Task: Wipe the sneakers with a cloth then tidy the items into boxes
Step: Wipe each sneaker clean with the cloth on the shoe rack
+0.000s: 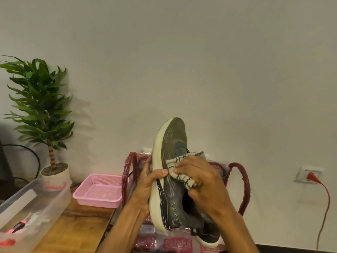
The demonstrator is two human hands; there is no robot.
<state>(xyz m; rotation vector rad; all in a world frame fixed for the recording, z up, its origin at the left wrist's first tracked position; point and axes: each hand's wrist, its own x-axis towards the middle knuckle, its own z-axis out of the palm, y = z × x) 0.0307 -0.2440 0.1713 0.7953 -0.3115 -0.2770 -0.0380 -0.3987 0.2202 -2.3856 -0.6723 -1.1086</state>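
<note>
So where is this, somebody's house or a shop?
Probably a room in a home, not a shop: there is a potted plant, a wooden table with a pink basket on it, and a wall socket in a plain wall.

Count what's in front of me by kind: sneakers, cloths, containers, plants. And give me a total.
Sneakers: 2, the held sneaker and the lower sneaker
Cloths: 1, the striped cloth
Containers: 2, the pink basket and the clear box
Plants: 1, the potted plant
Total: 6
</note>
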